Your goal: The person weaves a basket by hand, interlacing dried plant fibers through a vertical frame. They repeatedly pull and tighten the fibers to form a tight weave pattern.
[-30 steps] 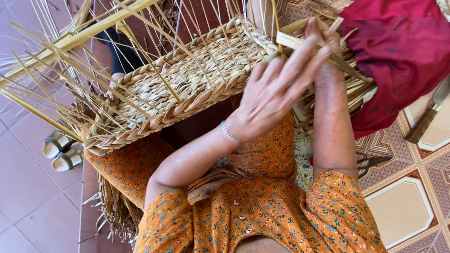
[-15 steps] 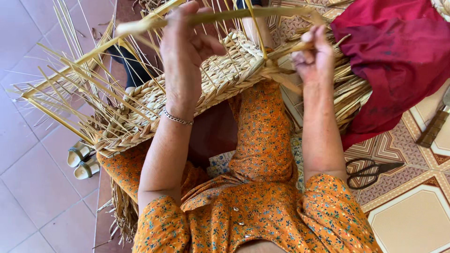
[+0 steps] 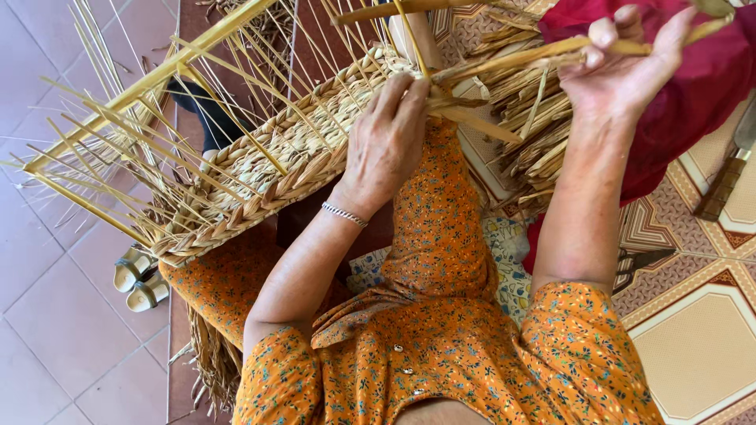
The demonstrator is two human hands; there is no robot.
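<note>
Nearest, at the bottom of the frame, my lap in orange flowered cloth (image 3: 441,354) fills the view, with both forearms rising toward the work. My left hand (image 3: 386,145), just above centre, lies palm-down on the near rim of the half-woven basket (image 3: 260,173), its fingers closed over the spot where a flat straw strand (image 3: 504,59) meets the braid; a thin bracelet (image 3: 345,214) marks the wrist. My right hand (image 3: 622,67), at upper right, is raised well apart from the left and pinches the far end of that strand between thumb and fingers, so the strand runs taut between the two hands. The basket tilts across the centre and left of the frame, resting on my knee, its upright stakes (image 3: 118,181) fanning outward toward the left edge.

To do this step well, I judge that the left fingers should pin the last stitch flat while the right draws the strand evenly, with no twist, and that the pull should follow the line of the rim so the braid stays tight.

Farther off, a bundle of loose straw (image 3: 535,149) lies right of centre against a red cloth (image 3: 693,102). A dark-handled tool (image 3: 720,189) lies on the patterned tiles at the right edge; I cannot tell its kind. A pair of sandals (image 3: 138,279) sits on the plain floor at lower left.
</note>
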